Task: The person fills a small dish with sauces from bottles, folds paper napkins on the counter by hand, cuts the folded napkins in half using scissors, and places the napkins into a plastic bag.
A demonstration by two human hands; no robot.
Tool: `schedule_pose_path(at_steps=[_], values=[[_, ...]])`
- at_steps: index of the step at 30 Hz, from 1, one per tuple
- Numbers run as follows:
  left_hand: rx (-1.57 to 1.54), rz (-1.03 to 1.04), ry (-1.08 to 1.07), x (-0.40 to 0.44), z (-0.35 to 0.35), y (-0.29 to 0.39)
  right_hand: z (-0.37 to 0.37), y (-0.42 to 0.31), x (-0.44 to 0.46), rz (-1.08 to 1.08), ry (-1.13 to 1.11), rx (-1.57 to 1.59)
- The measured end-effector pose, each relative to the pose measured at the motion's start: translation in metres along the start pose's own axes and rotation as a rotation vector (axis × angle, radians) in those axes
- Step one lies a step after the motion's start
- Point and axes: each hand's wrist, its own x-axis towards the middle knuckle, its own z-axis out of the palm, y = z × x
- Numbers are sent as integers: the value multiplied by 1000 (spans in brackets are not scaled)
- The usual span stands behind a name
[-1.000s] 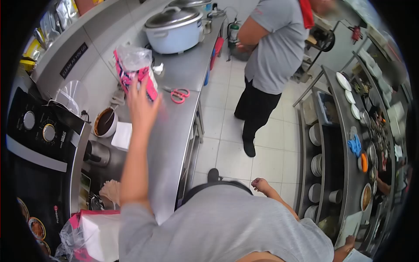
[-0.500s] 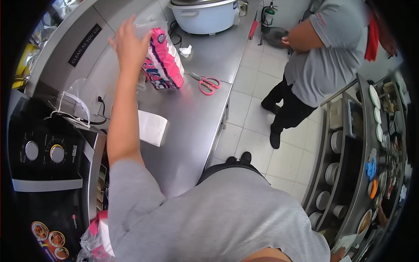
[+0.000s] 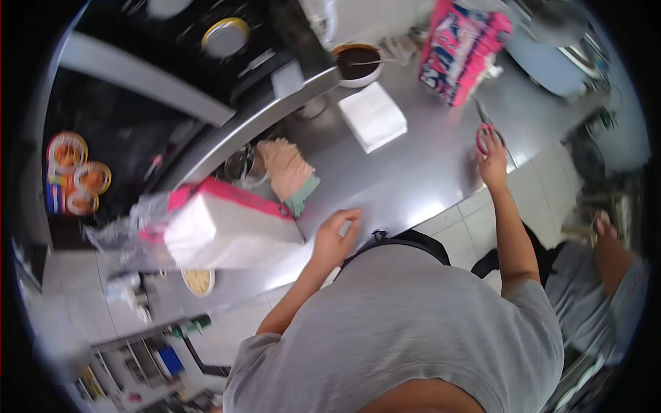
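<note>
My right hand (image 3: 492, 162) is at the red-handled scissors (image 3: 486, 129) on the steel counter, its fingers over the handle loops; the blades point toward a pink and white package (image 3: 463, 51). My left hand (image 3: 337, 237) hovers by the counter's front edge, fingers curled together, with nothing visible in it. Beyond it lies a stack of white napkins (image 3: 372, 117). An opened pink and white pack of napkins (image 3: 227, 230) lies to its left, beside a peach and green cloth (image 3: 288, 172).
A white bowl of dark sauce (image 3: 358, 65) holds a utensil behind the napkins. The black oven (image 3: 138, 103) stands at the left, a large light-blue cooker (image 3: 551, 65) at the back right. Another person (image 3: 585, 289) is at the right. A bowl (image 3: 199, 281) sits at the lower left.
The view has swung left. My left hand has come down from the pink package to the counter's front edge. My right hand has reached up to the scissors.
</note>
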Motion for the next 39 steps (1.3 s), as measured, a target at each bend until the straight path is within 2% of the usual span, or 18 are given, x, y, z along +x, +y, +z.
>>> schedule_pose_path(at_steps=[2, 3, 6, 9, 11, 12, 13, 15, 17, 19, 21, 25, 29, 33, 37, 39], values=[[85, -28, 152, -8, -17, 9, 18, 1, 28, -11, 9, -188], [109, -67, 214, -11, -24, 17, 39, 20, 33, 45, -179, -203], [101, -178, 411, -32, -25, 20, 53, 33, 53, 22, -90, -292], [47, -305, 532, -50, -1, 21, 56, 27, 72, -217, 119, -203], [48, -374, 575, -50, 19, 25, 45, -39, 78, -478, -21, 314], [21, -428, 599, -45, 28, 34, 43, -72, 78, -645, -70, 292], [-29, -438, 614, -39, 39, 40, 44, -106, 79, -733, -141, 401], [-122, -455, 659, -23, 67, 50, 40, -161, 96, -887, -275, 384], [-59, -413, 587, -6, 83, 72, 51, -194, 105, -1021, -416, 394], [-6, -368, 525, 7, 93, 83, 67, -204, 109, -1009, -551, 250], [-48, -432, 566, 11, 104, 93, 81, -204, 113, -1021, -629, 161], [-181, -605, 719, 8, 119, 102, 102, -196, 119, -1042, -662, 207], [-196, -576, 787, 2, 135, 94, 100, -193, 128, -1083, -611, 361], [-151, -601, 762, 5, 130, 105, 110, -190, 130, -1131, -569, 305], [-120, -562, 794, 6, 128, 96, 117, -188, 136, -1069, -604, 346], [-199, -575, 813, 9, 127, 89, 107, -190, 144, -912, -686, 483]])
